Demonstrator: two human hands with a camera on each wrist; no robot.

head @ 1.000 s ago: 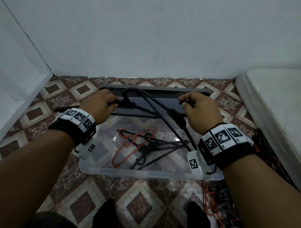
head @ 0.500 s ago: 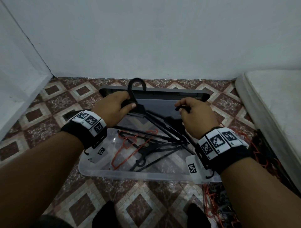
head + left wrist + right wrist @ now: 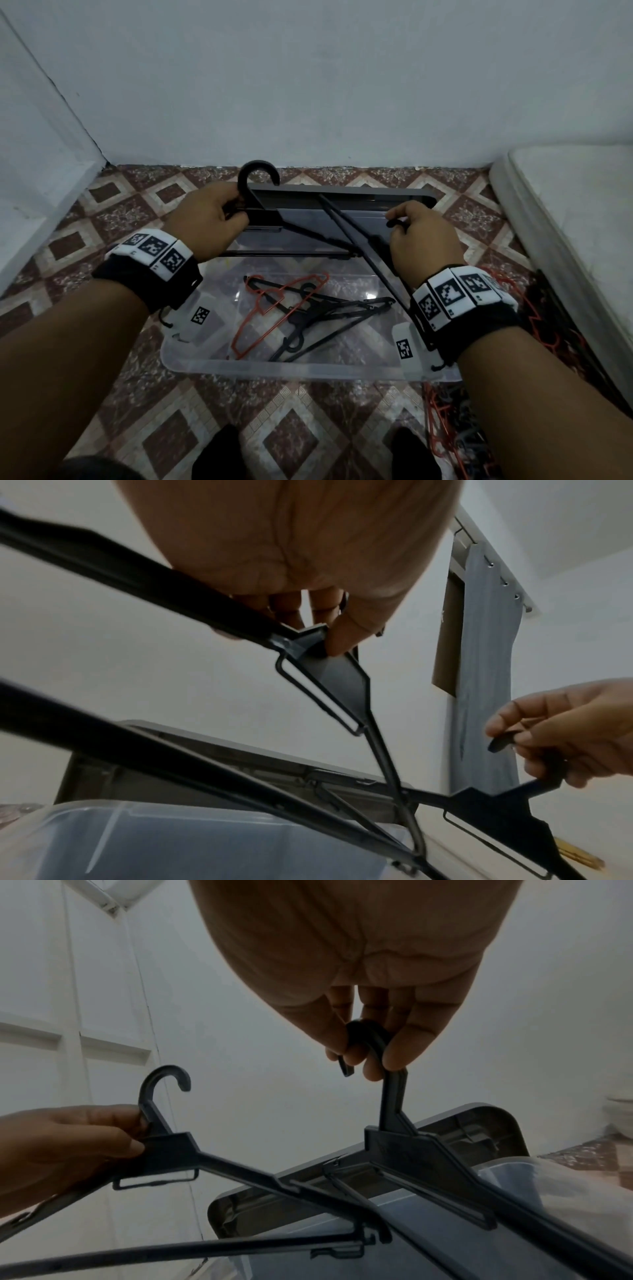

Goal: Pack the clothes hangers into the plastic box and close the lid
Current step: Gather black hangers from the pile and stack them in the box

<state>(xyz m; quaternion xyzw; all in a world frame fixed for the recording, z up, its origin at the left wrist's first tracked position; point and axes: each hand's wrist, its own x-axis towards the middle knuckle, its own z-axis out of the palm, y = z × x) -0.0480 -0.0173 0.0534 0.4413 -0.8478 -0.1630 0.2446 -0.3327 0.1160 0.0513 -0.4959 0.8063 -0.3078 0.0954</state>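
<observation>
A clear plastic box (image 3: 308,368) stands open on the tiled floor, its grey lid (image 3: 359,197) leaning behind it against the wall. Inside lie a red hanger (image 3: 255,313) and black hangers (image 3: 329,308). My left hand (image 3: 233,209) pinches the neck of a black hanger (image 3: 171,1146) whose hook (image 3: 258,171) points up. My right hand (image 3: 397,224) grips the hook of a second black hanger (image 3: 411,1150). The two hangers cross each other above the box's far side. The wrist views show the left hand's fingertips (image 3: 337,645) on the neck and the right hand's fingers (image 3: 394,1053) curled round the hook.
More red and black hangers (image 3: 455,428) lie piled on the floor right of the box. A white mattress (image 3: 565,222) runs along the right side. White walls close the back and left. My feet (image 3: 219,455) are just before the box.
My left hand turned its hanger so the hook points up, then drew it left, spreading the two crossed hangers. The right hand has hardly moved.
</observation>
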